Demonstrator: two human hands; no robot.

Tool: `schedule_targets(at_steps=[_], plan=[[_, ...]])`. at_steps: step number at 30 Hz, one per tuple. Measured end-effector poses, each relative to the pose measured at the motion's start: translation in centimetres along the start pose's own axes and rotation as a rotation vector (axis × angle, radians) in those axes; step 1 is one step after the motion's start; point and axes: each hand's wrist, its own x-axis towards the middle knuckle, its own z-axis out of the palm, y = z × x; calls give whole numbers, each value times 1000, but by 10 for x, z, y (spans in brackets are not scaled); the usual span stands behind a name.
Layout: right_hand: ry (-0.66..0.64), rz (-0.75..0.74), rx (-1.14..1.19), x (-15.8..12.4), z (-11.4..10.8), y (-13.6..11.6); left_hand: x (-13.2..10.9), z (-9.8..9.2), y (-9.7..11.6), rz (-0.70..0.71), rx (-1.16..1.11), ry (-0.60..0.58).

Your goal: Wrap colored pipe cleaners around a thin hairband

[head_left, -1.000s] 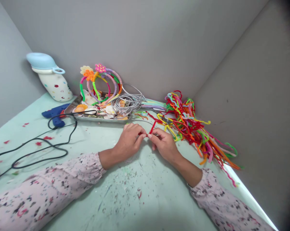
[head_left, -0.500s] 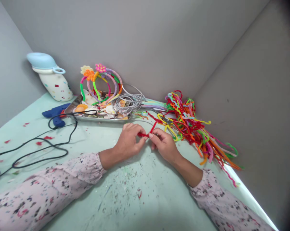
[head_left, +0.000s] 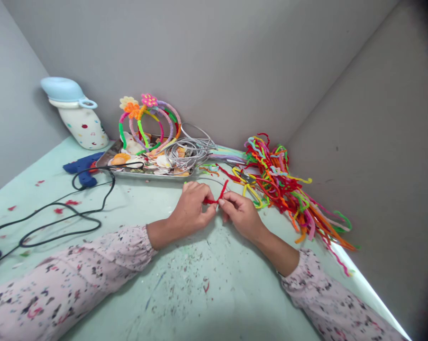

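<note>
A red pipe cleaner (head_left: pixel 223 190) is pinched between my two hands above the middle of the table. My left hand (head_left: pixel 192 206) is closed on its left stretch, thumb and forefinger together. At the bend, my right hand (head_left: pixel 240 210) grips it with thumb and fingertips. One end sticks up between the hands, bent away from the part in my left fingers. A thin grey wire (head_left: pixel 212 179) runs behind the hands; whether it joins the pipe cleaner is hidden.
Behind my left hand, a metal tray (head_left: pixel 153 176) holds scraps, coiled grey wire (head_left: pixel 192 154) and colourful headbands (head_left: pixel 171 123). Scissors (head_left: pixel 249 179) lie by a heap of pipe cleaners (head_left: pixel 288 189) at right. A blue glue gun (head_left: pixel 84 168), its black cord (head_left: pixel 62 232) and a bottle (head_left: pixel 80 123) stand left.
The upright end of the red pipe cleaner has shifted slightly left and stands a bit steeper. Both hands keep their pinch in nearly the same place.
</note>
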Motion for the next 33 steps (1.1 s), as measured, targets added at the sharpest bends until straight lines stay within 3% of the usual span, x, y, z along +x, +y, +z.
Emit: schedule_targets(at_steps=[19,25,33], plan=[[-75,74,118,3,0,3,0,-2,2,46,-21,-36],[-21,78,120,3,-1,3,0,-1,0,62,-24,-37],[-57,103,112,3,-1,4,0,-2,1,75,-21,-48]])
